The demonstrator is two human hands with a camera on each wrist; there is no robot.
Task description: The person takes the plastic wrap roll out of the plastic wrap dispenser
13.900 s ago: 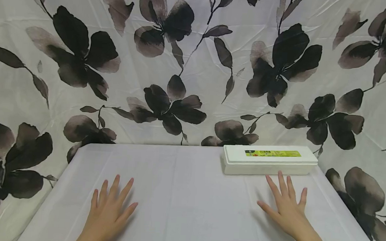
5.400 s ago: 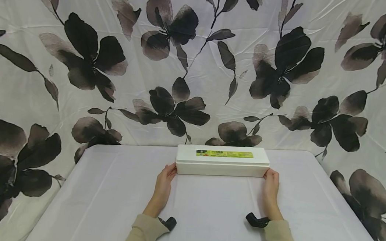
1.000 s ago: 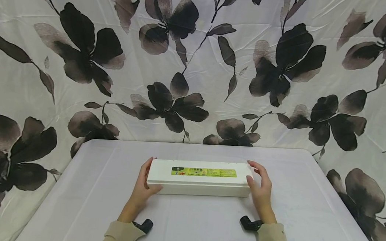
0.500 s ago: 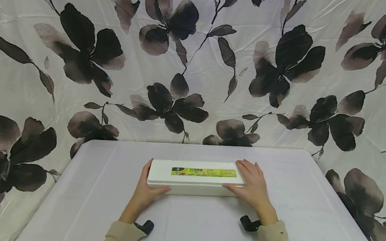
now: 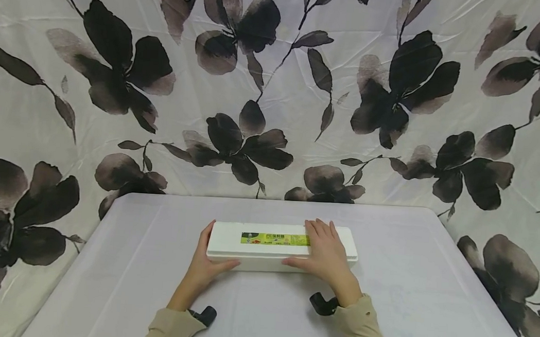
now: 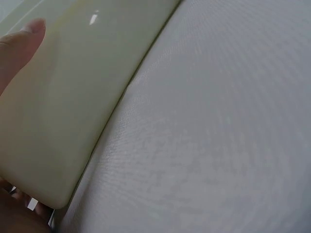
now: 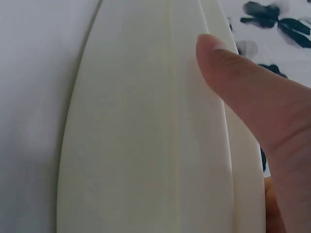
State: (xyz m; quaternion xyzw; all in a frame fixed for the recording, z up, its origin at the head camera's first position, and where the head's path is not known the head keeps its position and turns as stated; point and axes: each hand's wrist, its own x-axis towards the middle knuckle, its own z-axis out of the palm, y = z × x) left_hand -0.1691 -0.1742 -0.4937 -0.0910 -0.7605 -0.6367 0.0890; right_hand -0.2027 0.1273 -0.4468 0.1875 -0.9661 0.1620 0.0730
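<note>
A long white cling film box [image 5: 228,243] with a yellow-green label lies lengthwise on the white-covered table, its lid down. My left hand [image 5: 200,267] holds its left end, the thumb along the front face and the fingers round the end. In the left wrist view, the thumb [image 6: 19,48] lies against the pale front wall. My right hand [image 5: 327,254] spans the lid right of the middle and covers the label's right end. Its thumb [image 7: 228,68] presses at the lid's front edge in the right wrist view, while the fingertips reach the far edge.
The white table cover [image 5: 261,312] runs under the box and both forearms. Behind the table hangs a white cloth [image 5: 301,113] with dark flowers. A black wrist camera [image 5: 324,304] sits on the right wrist, another camera [image 5: 205,315] on the left.
Since the oldest frame the box has come from the far right to the middle, nearer me. In the last second my right hand has shifted left from its right end onto the lid.
</note>
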